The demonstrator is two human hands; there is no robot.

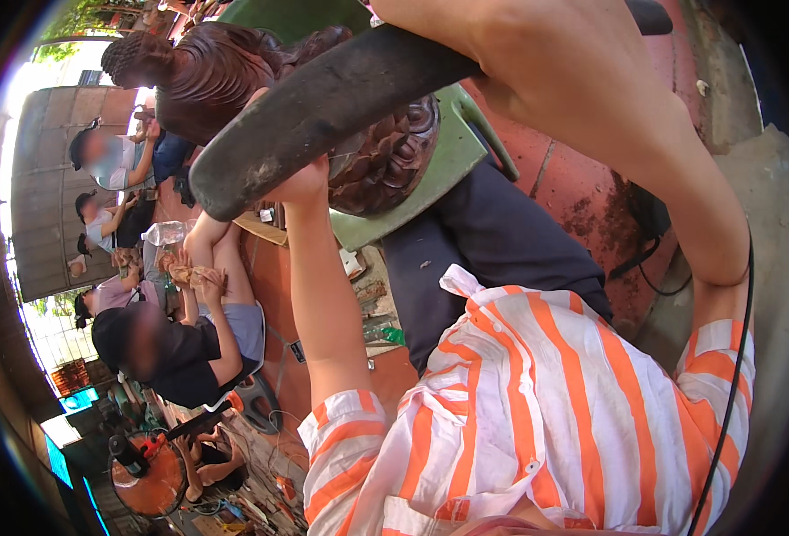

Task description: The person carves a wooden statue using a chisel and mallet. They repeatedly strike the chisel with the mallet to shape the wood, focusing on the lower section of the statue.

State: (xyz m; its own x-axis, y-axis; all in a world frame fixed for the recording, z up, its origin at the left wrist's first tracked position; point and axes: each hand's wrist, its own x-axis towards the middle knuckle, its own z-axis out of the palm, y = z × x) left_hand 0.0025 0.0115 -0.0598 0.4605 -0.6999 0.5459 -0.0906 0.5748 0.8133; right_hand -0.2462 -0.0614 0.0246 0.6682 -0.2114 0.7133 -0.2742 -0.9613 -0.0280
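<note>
A long dark wooden mallet (323,116) with a worn, rounded end crosses the upper middle, close to me. My right hand (515,40) is closed round its narrower part, partly cut off by the top edge. Behind the thick end, my left hand (305,183) is against a dark carved wooden statue (220,76). The mallet hides most of this hand's fingers; it looks closed, and what it holds cannot be made out. The statue, a robed seated figure with a curled-hair head and a petalled base, lies tilted on a green plastic chair (412,201).
My dark-trousered legs (493,237) flank the chair on a red tiled floor (582,192). At the left, a person in black (180,348) sits handling a small brown piece, with others behind. A round fan (149,473) stands lower left. A black cable (730,402) hangs beside my right arm.
</note>
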